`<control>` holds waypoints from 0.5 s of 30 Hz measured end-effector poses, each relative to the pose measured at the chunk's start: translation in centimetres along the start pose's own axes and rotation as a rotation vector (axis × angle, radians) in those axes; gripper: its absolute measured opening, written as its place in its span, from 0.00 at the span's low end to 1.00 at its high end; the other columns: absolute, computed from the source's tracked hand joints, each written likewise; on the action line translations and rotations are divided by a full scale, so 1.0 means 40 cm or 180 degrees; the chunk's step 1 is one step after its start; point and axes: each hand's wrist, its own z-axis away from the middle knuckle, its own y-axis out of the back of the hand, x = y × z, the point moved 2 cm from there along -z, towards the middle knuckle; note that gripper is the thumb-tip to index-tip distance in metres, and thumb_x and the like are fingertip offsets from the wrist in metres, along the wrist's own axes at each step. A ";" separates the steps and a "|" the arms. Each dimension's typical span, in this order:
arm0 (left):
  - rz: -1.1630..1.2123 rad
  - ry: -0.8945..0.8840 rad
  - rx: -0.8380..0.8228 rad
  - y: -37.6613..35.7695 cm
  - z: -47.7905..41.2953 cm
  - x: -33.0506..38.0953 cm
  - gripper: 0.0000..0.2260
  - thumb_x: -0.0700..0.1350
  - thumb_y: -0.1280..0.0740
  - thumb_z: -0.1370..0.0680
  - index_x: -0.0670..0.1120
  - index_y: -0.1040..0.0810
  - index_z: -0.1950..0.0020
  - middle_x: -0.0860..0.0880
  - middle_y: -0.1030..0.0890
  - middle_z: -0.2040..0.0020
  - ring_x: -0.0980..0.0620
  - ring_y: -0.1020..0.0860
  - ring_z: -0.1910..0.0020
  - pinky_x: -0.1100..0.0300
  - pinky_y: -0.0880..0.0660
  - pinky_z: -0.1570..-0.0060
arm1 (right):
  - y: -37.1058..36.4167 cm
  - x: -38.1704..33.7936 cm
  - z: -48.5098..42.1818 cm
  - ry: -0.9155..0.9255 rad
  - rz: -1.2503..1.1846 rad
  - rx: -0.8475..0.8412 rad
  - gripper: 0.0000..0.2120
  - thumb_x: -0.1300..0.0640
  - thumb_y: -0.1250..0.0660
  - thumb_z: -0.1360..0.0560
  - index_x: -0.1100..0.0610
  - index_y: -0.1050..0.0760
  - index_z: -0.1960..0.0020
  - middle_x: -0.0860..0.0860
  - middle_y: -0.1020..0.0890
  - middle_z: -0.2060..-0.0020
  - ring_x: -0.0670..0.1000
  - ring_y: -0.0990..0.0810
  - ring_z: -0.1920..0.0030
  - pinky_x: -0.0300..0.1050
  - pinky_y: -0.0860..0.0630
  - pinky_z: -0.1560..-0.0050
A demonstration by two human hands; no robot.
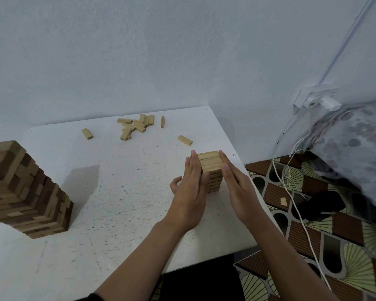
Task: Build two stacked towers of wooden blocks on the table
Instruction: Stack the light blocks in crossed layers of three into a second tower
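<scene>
Small tower (211, 164) of light blocks stands nr right edge of the white worktop (117, 192), btwn the 2 hands. left hand (189, 192) lies flat vs its left side, right hand (237, 187) flat vs its right side; fingers straight, pressing in. taller tower (24, 192), mixed dark/light wood, stands well apart at left. loose blocks (137, 126) lie at far side. Dark print on block ends, too small to read.

Pale matt wooden tower (211, 161) on speckled matt table (122, 192).
</scene>
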 end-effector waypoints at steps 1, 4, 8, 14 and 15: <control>-0.0006 0.0009 -0.0007 0.000 0.000 0.001 0.31 0.62 0.59 0.19 0.53 0.60 0.17 0.59 0.54 0.17 0.67 0.60 0.22 0.52 0.54 0.23 | 0.000 -0.001 0.000 0.0000 0.0003 0.0016 0.20 0.51 0.45 0.15 0.49 0.34 0.23 0.35 0.25 0.34 0.32 0.30 0.32 0.26 0.33 0.37; -0.0003 0.0062 -0.0051 0.002 0.002 0.006 0.31 0.61 0.59 0.19 0.53 0.61 0.18 0.58 0.52 0.18 0.71 0.60 0.26 0.54 0.56 0.23 | 0.001 -0.001 0.001 0.0021 0.0051 0.0048 0.20 0.52 0.45 0.15 0.50 0.33 0.23 0.38 0.25 0.32 0.33 0.30 0.32 0.26 0.33 0.37; -0.0029 0.0047 -0.0038 0.003 0.004 0.009 0.32 0.61 0.59 0.20 0.53 0.62 0.18 0.57 0.53 0.17 0.68 0.61 0.24 0.52 0.56 0.23 | 0.004 -0.003 0.001 0.0028 0.0123 0.0053 0.20 0.52 0.45 0.15 0.50 0.33 0.24 0.36 0.25 0.34 0.31 0.29 0.33 0.25 0.34 0.38; 0.0016 0.0014 0.0007 0.004 0.002 -0.003 0.31 0.61 0.58 0.19 0.54 0.62 0.18 0.58 0.54 0.17 0.63 0.57 0.20 0.53 0.55 0.23 | 0.006 -0.006 0.000 -0.0006 0.0076 0.0053 0.19 0.52 0.45 0.14 0.49 0.33 0.24 0.35 0.25 0.35 0.31 0.29 0.34 0.25 0.33 0.38; 0.0023 0.0005 0.0002 0.006 0.003 -0.002 0.30 0.61 0.58 0.19 0.55 0.62 0.18 0.58 0.55 0.17 0.62 0.57 0.20 0.54 0.55 0.23 | 0.007 -0.008 0.000 -0.0016 0.0045 0.0057 0.19 0.52 0.45 0.14 0.50 0.33 0.24 0.35 0.26 0.34 0.32 0.29 0.33 0.27 0.33 0.37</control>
